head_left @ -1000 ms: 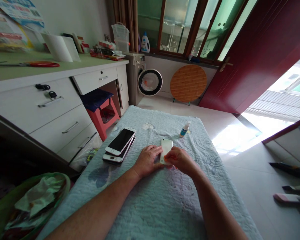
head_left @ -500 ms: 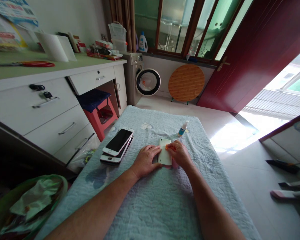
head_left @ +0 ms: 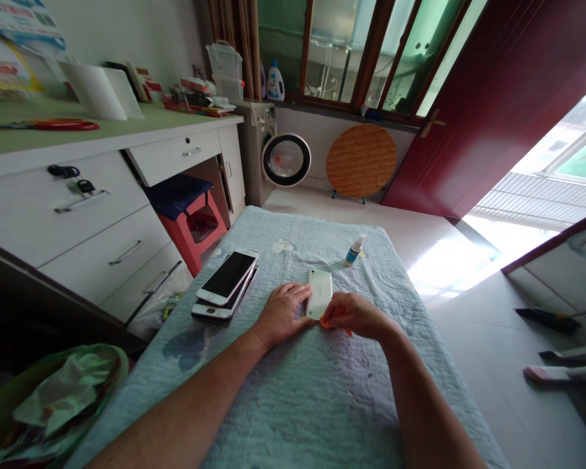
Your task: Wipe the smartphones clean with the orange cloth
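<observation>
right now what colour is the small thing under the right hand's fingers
Orange: a small orange piece under the right hand, at the white phone's near end. Head view.

No legible text: posters (head_left: 10, 39) far left of hands too blurred to read, bottle (head_left: 354, 251) label beyond right hand (head_left: 354, 316) too small

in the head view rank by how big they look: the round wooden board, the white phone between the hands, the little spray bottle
1. round wooden board, largest, though farthest away
2. white phone, partly covered by the hands
3. spray bottle, smallest
</observation>
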The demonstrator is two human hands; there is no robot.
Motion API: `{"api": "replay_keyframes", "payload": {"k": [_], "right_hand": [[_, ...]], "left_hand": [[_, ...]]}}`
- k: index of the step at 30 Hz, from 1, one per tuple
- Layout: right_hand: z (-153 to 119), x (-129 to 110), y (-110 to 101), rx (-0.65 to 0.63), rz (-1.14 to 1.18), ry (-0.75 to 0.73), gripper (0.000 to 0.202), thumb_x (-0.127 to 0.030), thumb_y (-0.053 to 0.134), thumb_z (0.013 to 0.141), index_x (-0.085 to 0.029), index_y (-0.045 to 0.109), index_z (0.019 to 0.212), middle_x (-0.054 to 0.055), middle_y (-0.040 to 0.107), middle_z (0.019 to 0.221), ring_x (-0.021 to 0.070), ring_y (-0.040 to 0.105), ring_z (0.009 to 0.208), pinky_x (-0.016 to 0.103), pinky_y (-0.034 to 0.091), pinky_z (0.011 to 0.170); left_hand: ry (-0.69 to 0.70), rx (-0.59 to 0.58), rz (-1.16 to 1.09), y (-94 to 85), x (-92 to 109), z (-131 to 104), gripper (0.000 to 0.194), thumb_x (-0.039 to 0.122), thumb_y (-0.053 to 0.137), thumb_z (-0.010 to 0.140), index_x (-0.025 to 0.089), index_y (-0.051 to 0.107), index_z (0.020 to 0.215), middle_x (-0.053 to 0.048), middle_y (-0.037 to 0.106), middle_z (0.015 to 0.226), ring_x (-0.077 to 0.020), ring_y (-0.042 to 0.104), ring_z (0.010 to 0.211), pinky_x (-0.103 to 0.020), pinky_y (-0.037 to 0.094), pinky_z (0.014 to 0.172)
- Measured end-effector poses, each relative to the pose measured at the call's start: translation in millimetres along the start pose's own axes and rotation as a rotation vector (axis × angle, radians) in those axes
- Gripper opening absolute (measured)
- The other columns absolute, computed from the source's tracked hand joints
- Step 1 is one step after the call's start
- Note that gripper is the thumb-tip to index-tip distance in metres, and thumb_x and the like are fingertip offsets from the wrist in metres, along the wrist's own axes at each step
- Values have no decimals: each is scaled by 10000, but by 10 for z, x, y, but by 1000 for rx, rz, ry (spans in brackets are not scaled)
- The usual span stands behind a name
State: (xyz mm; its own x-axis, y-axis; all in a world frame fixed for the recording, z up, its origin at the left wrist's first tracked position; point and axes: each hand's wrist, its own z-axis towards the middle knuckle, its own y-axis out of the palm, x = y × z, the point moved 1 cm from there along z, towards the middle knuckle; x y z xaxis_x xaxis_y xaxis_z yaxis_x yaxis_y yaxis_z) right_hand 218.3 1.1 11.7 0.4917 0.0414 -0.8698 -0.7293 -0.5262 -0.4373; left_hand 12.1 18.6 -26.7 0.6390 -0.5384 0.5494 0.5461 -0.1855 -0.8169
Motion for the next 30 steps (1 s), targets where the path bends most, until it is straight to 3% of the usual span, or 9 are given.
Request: {"api": "replay_keyframes", "payload": {"k": [4,12,16,19,22,26,30], "right_hand": [[34,124,-68,91,40,74,107,-189,616,727,-180,712,774,-4,660,691,109,575,549,209,432,506],[285,291,-30,593,-281,-17,125,-197,617,761,-173,706,845,37,636,852,159,589,791,283,441,749],[369,323,5,703,-331,-34,119,-179,588,775,-170,694,828,29,608,821,153,568,769,281,434,741],[342,324,-11,632,-308,-52,101,-187,602,774,-173,695,811,31,613,829,151,571,758,282,440,734],[234,262,-41,473,-244,-63,79,-185,622,754,-178,696,782,33,642,838,153,592,771,278,452,737],[68,135,-51,170,-52,44,117,-158,585,732,-179,678,799,-2,653,713,111,571,570,217,430,548],[-10,55,-56,50,-25,83,116,-141,572,706,-186,656,772,-17,666,678,105,570,535,196,419,497]], "left_hand": [[6,14,-6,5,-1,-3,598,456,739,753,241,578,1287,-75,548,1391,-316,469,1266,-483,338,1085],[18,5,-6,4,-11,-4,645,459,743,744,222,555,1314,-86,543,1395,-315,462,1273,-485,333,1092],[10,13,-4,4,-1,-5,629,444,733,750,238,552,1316,-76,547,1392,-315,461,1273,-489,331,1095],[6,4,-3,2,11,-2,616,445,734,746,236,565,1301,-72,546,1393,-314,461,1272,-486,328,1100],[4,-2,-3,0,15,-1,602,449,729,751,235,574,1292,-70,541,1399,-317,459,1275,-489,326,1100],[2,-1,3,-2,14,-4,606,470,719,765,222,574,1298,-74,537,1402,-318,455,1282,-483,330,1098],[-11,-5,7,-8,25,-3,581,458,704,787,215,576,1298,-70,539,1402,-313,454,1282,-475,331,1099]]}}
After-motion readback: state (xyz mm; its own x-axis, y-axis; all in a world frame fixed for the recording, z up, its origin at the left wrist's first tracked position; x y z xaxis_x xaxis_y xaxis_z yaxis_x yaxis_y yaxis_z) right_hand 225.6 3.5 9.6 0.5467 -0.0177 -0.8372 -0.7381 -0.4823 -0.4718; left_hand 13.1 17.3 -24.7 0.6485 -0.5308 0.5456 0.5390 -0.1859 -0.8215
